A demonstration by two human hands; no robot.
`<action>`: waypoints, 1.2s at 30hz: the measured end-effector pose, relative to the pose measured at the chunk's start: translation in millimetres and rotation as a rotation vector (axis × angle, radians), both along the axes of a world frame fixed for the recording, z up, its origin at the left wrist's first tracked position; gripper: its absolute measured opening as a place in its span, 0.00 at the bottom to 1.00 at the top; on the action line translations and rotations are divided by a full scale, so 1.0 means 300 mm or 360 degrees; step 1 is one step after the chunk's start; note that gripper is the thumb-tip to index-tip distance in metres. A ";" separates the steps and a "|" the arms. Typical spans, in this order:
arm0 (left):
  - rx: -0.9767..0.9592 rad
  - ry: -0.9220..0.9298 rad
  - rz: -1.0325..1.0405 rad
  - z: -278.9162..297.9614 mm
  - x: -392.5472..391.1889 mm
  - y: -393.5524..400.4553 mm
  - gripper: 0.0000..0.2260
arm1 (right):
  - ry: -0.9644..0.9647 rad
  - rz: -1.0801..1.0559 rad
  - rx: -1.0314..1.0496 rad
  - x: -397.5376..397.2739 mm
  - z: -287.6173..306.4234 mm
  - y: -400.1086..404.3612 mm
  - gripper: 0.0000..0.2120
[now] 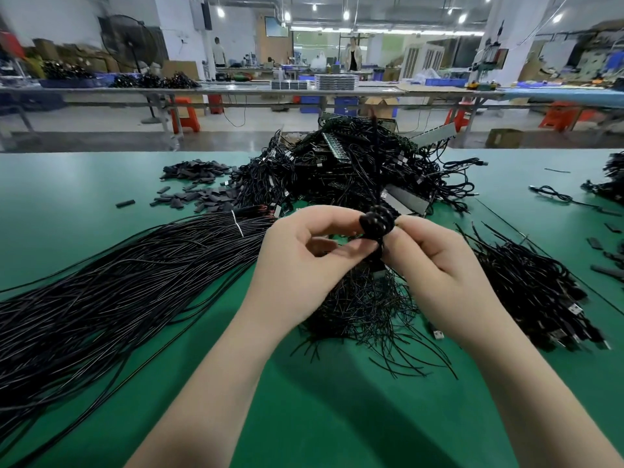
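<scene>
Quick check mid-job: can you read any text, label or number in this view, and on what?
No text is readable.
Coiled black cable, pinched by left hand and right hand: no print shows.
Wall screen: too blurred.
Cardboard box: any marking is too blurred to read.

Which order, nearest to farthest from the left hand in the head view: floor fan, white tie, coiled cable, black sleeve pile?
1. Coiled cable, in its fingers.
2. White tie, left.
3. Black sleeve pile, back left.
4. Floor fan, far background.
</scene>
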State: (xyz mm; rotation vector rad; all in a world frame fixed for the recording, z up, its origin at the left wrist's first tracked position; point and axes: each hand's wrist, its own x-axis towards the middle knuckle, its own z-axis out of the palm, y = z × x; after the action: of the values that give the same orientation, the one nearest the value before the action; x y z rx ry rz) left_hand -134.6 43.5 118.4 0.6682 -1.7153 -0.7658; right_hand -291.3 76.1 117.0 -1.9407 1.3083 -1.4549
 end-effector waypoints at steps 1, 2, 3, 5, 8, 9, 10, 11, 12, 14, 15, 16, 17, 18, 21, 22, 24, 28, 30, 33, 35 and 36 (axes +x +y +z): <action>-0.0169 -0.0061 0.0107 0.000 -0.002 0.000 0.11 | -0.0105 0.0013 0.0076 0.005 -0.001 -0.002 0.19; -0.0352 -0.0118 0.0198 -0.002 -0.002 -0.001 0.12 | -0.0239 0.0028 0.0162 0.011 -0.001 -0.003 0.19; -0.0509 -0.0155 0.0267 -0.004 -0.003 -0.003 0.13 | -0.0392 0.0048 0.0261 0.014 -0.003 -0.004 0.18; -0.0755 -0.0204 0.0323 -0.015 0.002 -0.013 0.12 | -0.0685 0.0119 0.0515 0.015 -0.001 -0.001 0.15; -0.1114 -0.0311 0.0339 -0.032 0.012 -0.030 0.12 | -0.1075 0.0343 0.1077 0.004 0.013 0.005 0.18; -0.1216 -0.0353 0.0350 -0.035 0.014 -0.035 0.11 | -0.1197 0.0433 0.1230 0.000 0.020 0.006 0.17; -0.1291 -0.0378 0.0362 -0.035 0.014 -0.038 0.11 | -0.1292 0.0509 0.1320 -0.003 0.026 0.006 0.16; -0.1336 -0.0379 0.0364 -0.035 0.012 -0.039 0.10 | -0.1341 0.0569 0.1356 -0.006 0.029 0.007 0.15; -0.1352 -0.0365 0.0350 -0.035 0.010 -0.038 0.10 | -0.1353 0.0616 0.1366 -0.009 0.031 0.009 0.15; -0.1272 -0.0337 0.0312 -0.037 0.003 -0.031 0.10 | -0.1324 0.0643 0.1337 -0.011 0.032 0.012 0.14; -0.1144 -0.0313 0.0308 -0.038 -0.002 -0.024 0.11 | -0.1298 0.0624 0.1298 -0.010 0.029 0.012 0.14; -0.0952 -0.0274 0.0315 -0.036 -0.007 -0.017 0.13 | -0.1264 0.0585 0.1247 -0.009 0.028 0.011 0.15; -0.0722 -0.0225 0.0317 -0.033 -0.010 -0.010 0.15 | -0.1205 0.0522 0.1180 -0.006 0.025 0.010 0.16; -0.0476 -0.0160 0.0287 -0.029 -0.013 -0.004 0.15 | -0.1111 0.0442 0.1089 -0.005 0.024 0.010 0.17; 0.0225 0.0155 0.0062 -0.017 -0.012 -0.002 0.13 | -0.0705 0.0112 0.0552 -0.005 0.016 0.013 0.20; 0.0437 0.0257 -0.0029 -0.014 -0.007 -0.006 0.12 | -0.0537 -0.0013 0.0333 -0.010 0.013 0.013 0.18; 0.0786 0.0353 -0.0220 -0.010 -0.001 -0.011 0.09 | -0.0220 -0.0221 0.0022 -0.020 0.008 0.013 0.09; 0.0937 0.0293 -0.0397 -0.009 -0.002 -0.009 0.14 | 0.0087 -0.0250 -0.0133 -0.027 -0.007 0.002 0.06; 0.0936 0.0284 -0.0413 -0.007 -0.003 -0.006 0.14 | 0.0131 -0.0225 -0.0156 -0.026 -0.012 0.001 0.10; 0.0894 0.0208 -0.0330 -0.017 0.000 -0.012 0.15 | 0.0229 -0.0199 -0.0211 -0.016 -0.012 0.006 0.13; 0.0771 0.0166 -0.0276 -0.018 -0.003 -0.011 0.11 | 0.0105 -0.0158 -0.0124 -0.008 -0.016 0.005 0.15; 0.0656 0.0148 -0.0245 -0.016 -0.004 -0.009 0.10 | -0.0047 -0.0118 -0.0031 -0.004 -0.017 0.003 0.16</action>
State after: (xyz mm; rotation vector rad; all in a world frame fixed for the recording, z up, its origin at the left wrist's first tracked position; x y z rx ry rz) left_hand -135.9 40.7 113.5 0.7693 -1.5482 -1.2598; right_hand -292.5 77.0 112.0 -1.8942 1.3710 -1.5309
